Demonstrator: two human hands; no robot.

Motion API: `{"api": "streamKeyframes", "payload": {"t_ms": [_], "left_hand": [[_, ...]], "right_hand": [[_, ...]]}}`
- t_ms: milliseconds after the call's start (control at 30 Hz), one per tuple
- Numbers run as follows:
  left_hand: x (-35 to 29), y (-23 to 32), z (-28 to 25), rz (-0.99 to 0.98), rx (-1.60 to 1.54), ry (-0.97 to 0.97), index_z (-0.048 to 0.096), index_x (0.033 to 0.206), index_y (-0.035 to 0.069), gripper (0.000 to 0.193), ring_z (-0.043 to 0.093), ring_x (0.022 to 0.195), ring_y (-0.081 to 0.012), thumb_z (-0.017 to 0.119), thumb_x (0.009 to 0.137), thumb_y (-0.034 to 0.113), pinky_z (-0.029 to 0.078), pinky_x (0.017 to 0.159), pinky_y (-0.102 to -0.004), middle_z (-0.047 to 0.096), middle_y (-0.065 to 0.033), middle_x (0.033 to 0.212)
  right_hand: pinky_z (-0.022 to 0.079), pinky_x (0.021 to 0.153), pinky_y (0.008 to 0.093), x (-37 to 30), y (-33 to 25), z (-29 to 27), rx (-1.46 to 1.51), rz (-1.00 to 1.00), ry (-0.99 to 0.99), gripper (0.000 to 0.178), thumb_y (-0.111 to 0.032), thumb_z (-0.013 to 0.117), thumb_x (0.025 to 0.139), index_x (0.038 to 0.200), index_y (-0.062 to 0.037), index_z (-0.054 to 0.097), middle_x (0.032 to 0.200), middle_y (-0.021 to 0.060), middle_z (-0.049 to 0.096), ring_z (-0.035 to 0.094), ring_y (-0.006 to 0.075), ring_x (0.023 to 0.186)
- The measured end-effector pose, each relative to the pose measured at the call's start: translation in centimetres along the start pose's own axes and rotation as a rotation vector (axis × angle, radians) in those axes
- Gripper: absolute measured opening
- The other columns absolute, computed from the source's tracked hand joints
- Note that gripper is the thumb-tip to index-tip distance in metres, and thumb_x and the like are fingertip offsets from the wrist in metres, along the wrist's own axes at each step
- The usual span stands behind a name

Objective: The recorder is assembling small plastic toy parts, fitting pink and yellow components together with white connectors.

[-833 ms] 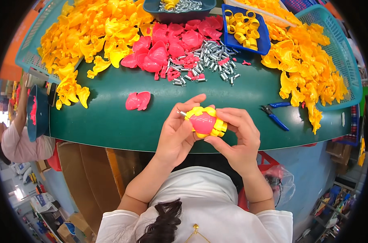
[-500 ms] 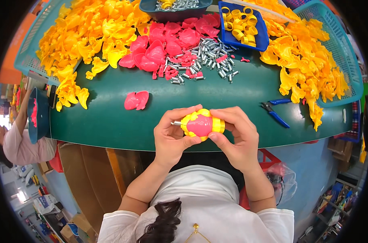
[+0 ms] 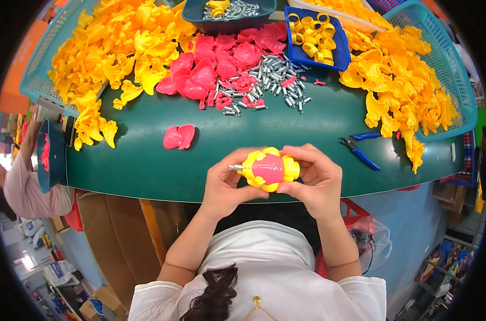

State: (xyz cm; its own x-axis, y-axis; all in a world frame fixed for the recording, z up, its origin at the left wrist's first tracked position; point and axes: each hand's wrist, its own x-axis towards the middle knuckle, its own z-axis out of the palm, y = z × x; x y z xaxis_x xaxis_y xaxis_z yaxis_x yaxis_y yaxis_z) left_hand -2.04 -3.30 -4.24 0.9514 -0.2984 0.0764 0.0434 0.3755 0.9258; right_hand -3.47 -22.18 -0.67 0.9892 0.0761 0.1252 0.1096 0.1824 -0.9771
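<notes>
Both your hands are closed around one small toy (image 3: 268,169) at the centre of the frame, just over the near edge of the green desk (image 3: 285,128). Your left hand (image 3: 228,184) cups it from the left and below, thumb on top beside the metal pin (image 3: 236,167) that sticks out of its left end; your right hand (image 3: 318,179) grips the right end, fingers curled over the top and thumb under it. The toy is a pink plastic core clasped by yellow petal-like shells. It looks light and stiff, a hard moulded piece with a glossy, likely slippery skin, and the shells may shift against each other if they are only pressed on. Hold it by the yellow ribs at both ends, where the ridges give purchase, and keep your fingers off the pin. A loose pink shell (image 3: 178,137) lies on the desk up and left of your hands, blue pliers (image 3: 360,150) to the right. Farther up the frame are a heap of pink shells (image 3: 221,61), scattered pins (image 3: 269,80), a blue tray of yellow rings (image 3: 336,51), and piles of yellow shells at upper left (image 3: 114,48) and upper right (image 3: 403,80). Another person's sleeve (image 3: 23,187) shows at the left edge.
</notes>
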Motion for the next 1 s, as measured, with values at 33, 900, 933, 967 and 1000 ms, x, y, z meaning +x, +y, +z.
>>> {"api": "streamKeyframes", "payload": {"t_ms": [33, 900, 933, 967, 1000], "left_hand": [[-0.1, 0.1, 0.0, -0.02, 0.057, -0.006, 0.062, 0.111, 0.0, 0.054, 0.063, 0.102, -0.0199, 0.086, 0.063, 0.001, 0.053, 0.086, -0.0303, 0.064, -0.0126, 0.113], [2.1, 2.0, 1.7, -0.251, -0.061, -0.045, 0.04, 0.136, -0.004, 0.082, 0.066, 0.084, -0.0195, 0.076, 0.078, 0.043, 0.054, 0.067, -0.029, 0.063, -0.0127, 0.108], [2.1, 1.6, 1.5, -0.211, -0.076, 0.001, 0.04, 0.135, -0.004, 0.085, 0.065, 0.077, -0.0191, 0.076, 0.077, 0.046, 0.052, 0.059, -0.0266, 0.062, -0.0145, 0.106], [2.2, 1.9, 1.7, -0.205, -0.071, -0.004, 0.04, 0.135, -0.004, 0.085, 0.065, 0.077, -0.0191, 0.076, 0.077, 0.046, 0.052, 0.059, -0.0266, 0.062, -0.0145, 0.106], [2.3, 2.2, 2.0, -0.172, -0.13, 0.011, 0.041, 0.135, -0.005, 0.086, 0.064, 0.075, -0.0196, 0.076, 0.076, 0.047, 0.051, 0.058, -0.0265, 0.062, -0.0142, 0.104]], "right_hand": [[0.052, 0.088, 0.0305, 0.1, 0.1, 0.1, 0.143, 0.074, 0.019, 0.055, -0.005, 0.083, 0.068, 0.116, 0.005, 0.059, 0.107, 0.0108, 0.061, 0.061, 0.0179, 0.1], [0.043, 0.091, 0.0351, 4.8, -3.6, -3.6, -0.558, -0.145, -0.348, 0.036, -0.018, 0.074, 0.078, 0.113, -0.0109, 0.07, 0.096, 0.0042, 0.059, 0.055, 0.021, 0.098], [0.042, 0.091, 0.0348, 6.4, -4.3, -4.3, -0.629, -0.145, -0.197, 0.025, -0.021, 0.071, 0.081, 0.102, -0.0076, 0.072, 0.093, 0.004, 0.059, 0.054, 0.0214, 0.101], [0.042, 0.087, 0.0345, 8.7, -4.2, -6.1, -0.768, -0.207, -0.065, 0.017, -0.019, 0.07, 0.081, 0.092, -0.0057, 0.072, 0.094, 0.0064, 0.059, 0.054, 0.0229, 0.1], [0.042, 0.083, 0.0357, 11.1, -4.4, -7.4, -1.134, -0.364, 0.123, 0.014, -0.018, 0.069, 0.081, 0.088, -0.0061, 0.072, 0.092, 0.0078, 0.058, 0.053, 0.0252, 0.094]]}}
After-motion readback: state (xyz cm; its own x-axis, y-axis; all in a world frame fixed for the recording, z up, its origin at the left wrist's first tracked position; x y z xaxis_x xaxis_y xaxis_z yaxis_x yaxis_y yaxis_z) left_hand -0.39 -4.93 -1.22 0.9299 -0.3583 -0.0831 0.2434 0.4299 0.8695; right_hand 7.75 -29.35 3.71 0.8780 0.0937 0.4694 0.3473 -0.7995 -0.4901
